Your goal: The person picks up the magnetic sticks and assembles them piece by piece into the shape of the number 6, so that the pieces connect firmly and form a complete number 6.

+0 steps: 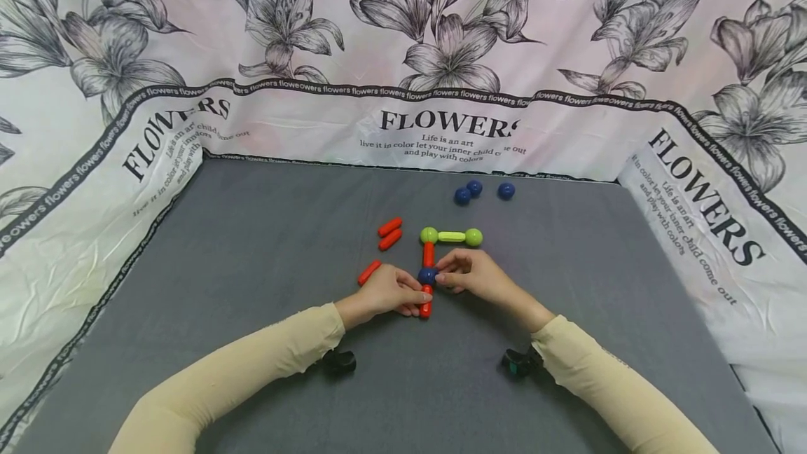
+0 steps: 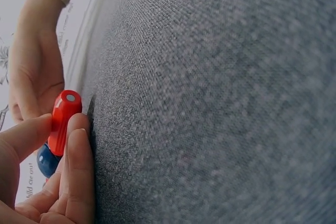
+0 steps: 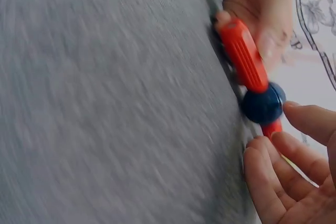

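Observation:
A chain of magnetic pieces lies on the grey cloth. Its near end is a red magnetic rod (image 1: 426,310), pinched between the thumb and fingers of my left hand (image 1: 392,291); a small metal disc shows on the rod's end in the left wrist view. This rod meets a blue ball (image 3: 262,104), which my right hand (image 1: 474,273) holds by thumb and fingertips from the right. Beyond the ball, another red rod (image 1: 429,254) runs to a green ball (image 1: 429,235). From there a green rod (image 1: 451,237) reaches a second green ball (image 1: 473,237).
Left of the chain lie two loose red rods (image 1: 390,233) side by side and a third red rod (image 1: 369,272) by the left hand. Several loose blue balls (image 1: 463,195) sit at the back. Flower-printed cloth (image 1: 441,139) borders the table (image 1: 252,230).

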The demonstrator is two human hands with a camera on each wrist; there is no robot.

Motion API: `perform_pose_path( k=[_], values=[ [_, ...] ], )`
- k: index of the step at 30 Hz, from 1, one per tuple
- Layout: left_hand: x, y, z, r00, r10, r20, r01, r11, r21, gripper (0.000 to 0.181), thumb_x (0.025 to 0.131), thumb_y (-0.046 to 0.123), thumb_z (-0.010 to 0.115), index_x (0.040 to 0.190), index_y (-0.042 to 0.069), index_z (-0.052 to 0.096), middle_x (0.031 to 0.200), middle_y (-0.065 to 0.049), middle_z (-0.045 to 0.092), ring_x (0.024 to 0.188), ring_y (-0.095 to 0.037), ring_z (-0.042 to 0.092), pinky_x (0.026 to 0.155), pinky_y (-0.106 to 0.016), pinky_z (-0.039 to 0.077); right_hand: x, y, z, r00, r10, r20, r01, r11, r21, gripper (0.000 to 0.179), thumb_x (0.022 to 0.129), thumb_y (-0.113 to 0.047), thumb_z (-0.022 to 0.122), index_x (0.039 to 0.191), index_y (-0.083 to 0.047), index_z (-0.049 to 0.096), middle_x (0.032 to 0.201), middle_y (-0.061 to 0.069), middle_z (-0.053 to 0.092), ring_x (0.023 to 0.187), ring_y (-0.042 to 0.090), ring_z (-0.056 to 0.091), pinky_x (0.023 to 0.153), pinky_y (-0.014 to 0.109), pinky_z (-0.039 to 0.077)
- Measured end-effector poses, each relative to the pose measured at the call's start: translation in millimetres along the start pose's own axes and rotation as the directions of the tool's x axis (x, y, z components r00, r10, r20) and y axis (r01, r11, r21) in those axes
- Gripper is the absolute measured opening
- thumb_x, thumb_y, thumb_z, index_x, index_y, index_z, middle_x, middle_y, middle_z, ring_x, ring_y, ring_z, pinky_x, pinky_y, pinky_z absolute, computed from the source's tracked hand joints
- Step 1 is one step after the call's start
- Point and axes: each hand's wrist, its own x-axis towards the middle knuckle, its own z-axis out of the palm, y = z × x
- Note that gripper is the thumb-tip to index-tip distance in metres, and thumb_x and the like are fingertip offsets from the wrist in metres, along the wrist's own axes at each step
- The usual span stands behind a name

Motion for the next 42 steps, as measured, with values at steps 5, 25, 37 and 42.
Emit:
perform_pose_path(
  k=[5, 25, 37, 42],
  values=[
    [1.1, 0.6, 0.3, 1.000, -0.008, -0.003, 0.008, 1.000, -0.012, 0.026, 0.082, 0.021, 0.082, 0.096, 0.000, 0.073, 0.076, -0.010, 0.076, 0.059, -0.010, 0.069, 0.060, -0.028, 0.060, 2.3, -1.0, -25.8, 0.999, -0.025, -0.042, 0.023, 0.999, -0.045, 0.028, 0.094, -0.025, 0.069, 0.111, -0.003, 0.070, 0.100, 0.021, 0.072, 0.080, 0.019, 0.068, 0.068, 0.033, 0.060],
    [-1.4, -1.9, 1.1, 1.000, -0.002, -0.022, 0.002, 1.000, -0.015, 0.024, 0.081, 0.020, 0.082, 0.094, 0.002, 0.074, 0.078, -0.010, 0.077, 0.062, -0.011, 0.070, 0.062, -0.028, 0.060, 48.3, 32.7, -130.2, 0.805, -0.078, -0.588, -0.085, 0.966, -0.245, 0.036, 0.095, -0.025, 0.067, 0.126, -0.006, 0.065, 0.119, 0.020, 0.068, 0.095, 0.019, 0.069, 0.079, 0.031, 0.057],
    [-1.8, -1.2, 1.0, 1.000, -0.008, -0.015, 0.007, 0.999, -0.035, 0.025, 0.083, 0.018, 0.081, 0.098, -0.001, 0.073, 0.077, -0.009, 0.076, 0.059, -0.010, 0.069, 0.060, -0.027, 0.060, 69.8, 46.8, -143.0, 0.801, -0.008, -0.598, -0.142, 0.969, -0.203, 0.044, 0.094, -0.028, 0.068, 0.132, -0.007, 0.061, 0.128, 0.022, 0.064, 0.119, 0.037, 0.062, 0.097, 0.049, 0.050],
    [-0.7, -2.4, 1.0, 1.000, -0.015, -0.019, 0.014, 0.999, -0.033, 0.025, 0.082, 0.019, 0.081, 0.096, 0.000, 0.073, 0.075, -0.006, 0.075, 0.059, -0.009, 0.069, 0.060, -0.026, 0.060, 75.9, 49.8, -142.7, 0.803, 0.022, -0.596, -0.165, 0.969, -0.186, 0.046, 0.094, -0.027, 0.069, 0.134, -0.006, 0.059, 0.130, 0.023, 0.063, 0.121, 0.038, 0.061, 0.100, 0.049, 0.049]
  ],
)
